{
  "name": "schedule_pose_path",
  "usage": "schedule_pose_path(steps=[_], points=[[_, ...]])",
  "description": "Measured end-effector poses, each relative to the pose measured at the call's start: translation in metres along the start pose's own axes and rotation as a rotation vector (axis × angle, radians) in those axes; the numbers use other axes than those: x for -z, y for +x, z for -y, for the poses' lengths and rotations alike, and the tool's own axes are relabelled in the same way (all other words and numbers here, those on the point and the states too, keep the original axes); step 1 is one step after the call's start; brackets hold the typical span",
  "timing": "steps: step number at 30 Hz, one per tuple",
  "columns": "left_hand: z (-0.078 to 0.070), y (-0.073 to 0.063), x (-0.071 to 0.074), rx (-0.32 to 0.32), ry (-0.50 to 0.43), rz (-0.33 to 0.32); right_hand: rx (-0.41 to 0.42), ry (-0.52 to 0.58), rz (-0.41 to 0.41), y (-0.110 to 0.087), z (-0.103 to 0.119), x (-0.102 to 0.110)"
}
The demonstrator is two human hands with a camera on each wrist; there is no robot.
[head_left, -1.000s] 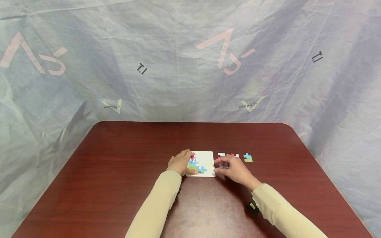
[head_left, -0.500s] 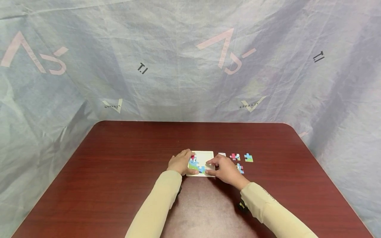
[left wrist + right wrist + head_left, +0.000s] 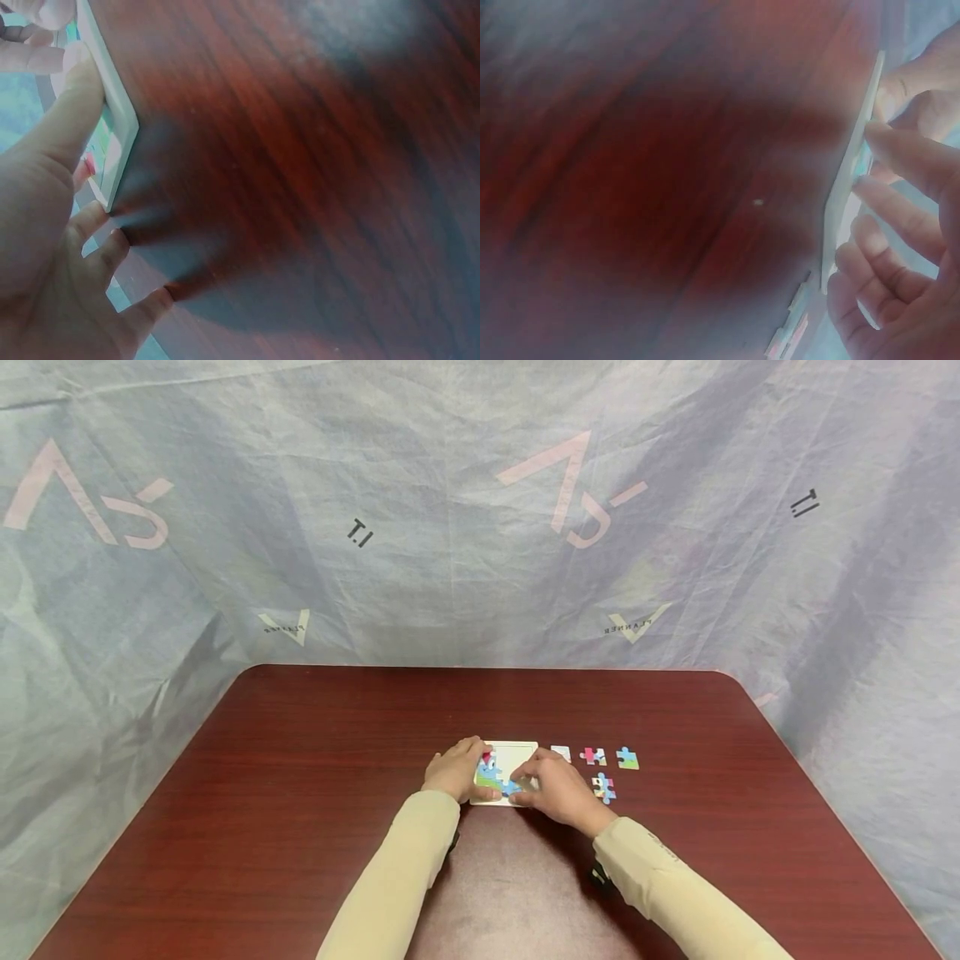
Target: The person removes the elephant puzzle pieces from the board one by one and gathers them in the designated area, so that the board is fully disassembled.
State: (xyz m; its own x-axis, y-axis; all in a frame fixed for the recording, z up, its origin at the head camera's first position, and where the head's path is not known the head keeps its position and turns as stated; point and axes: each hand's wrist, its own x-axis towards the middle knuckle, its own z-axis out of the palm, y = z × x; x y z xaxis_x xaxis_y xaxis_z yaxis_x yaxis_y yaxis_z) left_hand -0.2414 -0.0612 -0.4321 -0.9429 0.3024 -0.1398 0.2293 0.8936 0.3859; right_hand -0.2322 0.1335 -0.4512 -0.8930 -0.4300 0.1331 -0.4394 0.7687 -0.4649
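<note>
The puzzle board (image 3: pixel 517 752) lies flat on the reddish bench (image 3: pixel 337 777), coloured pieces along its left and near sides. The left grip (image 3: pixel 452 771) is loosely spread, thumb over the board's rim. The right grip (image 3: pixel 558 789), a second ago beside the board's right edge, is now over its near right part (whether its bent fingers pinch anything, I cannot tell). Four loose pieces (image 3: pixel 627 758) lie to the right, the nearest now uncovered.

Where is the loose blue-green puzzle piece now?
In the head view, the blue-green piece lies on the table, right of the red-white piece and the right hand.
</note>
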Motion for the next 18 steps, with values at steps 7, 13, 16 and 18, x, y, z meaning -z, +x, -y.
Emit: schedule_pose_path(steps=[7, 13, 16, 18], points=[[0.0003, -0.0003, -0.0006, -0.001, 0.007, 0.002, -0.029, 0.011, -0.001, 0.0031, 0.0028, -0.0011], [0.0006, 0.0015, -0.0029, 0.002, 0.006, 0.002, -0.042, 0.009, -0.039, 0.0051, 0.0033, -0.0016], [-0.0001, 0.0008, -0.0022, 0.008, 0.005, 0.010, -0.039, -0.006, -0.048, 0.0055, 0.0041, -0.0008], [-0.0005, 0.0000, -0.0018, 0.008, 0.009, 0.009, -0.037, -0.017, -0.050, 0.0055, 0.0044, -0.0005]])
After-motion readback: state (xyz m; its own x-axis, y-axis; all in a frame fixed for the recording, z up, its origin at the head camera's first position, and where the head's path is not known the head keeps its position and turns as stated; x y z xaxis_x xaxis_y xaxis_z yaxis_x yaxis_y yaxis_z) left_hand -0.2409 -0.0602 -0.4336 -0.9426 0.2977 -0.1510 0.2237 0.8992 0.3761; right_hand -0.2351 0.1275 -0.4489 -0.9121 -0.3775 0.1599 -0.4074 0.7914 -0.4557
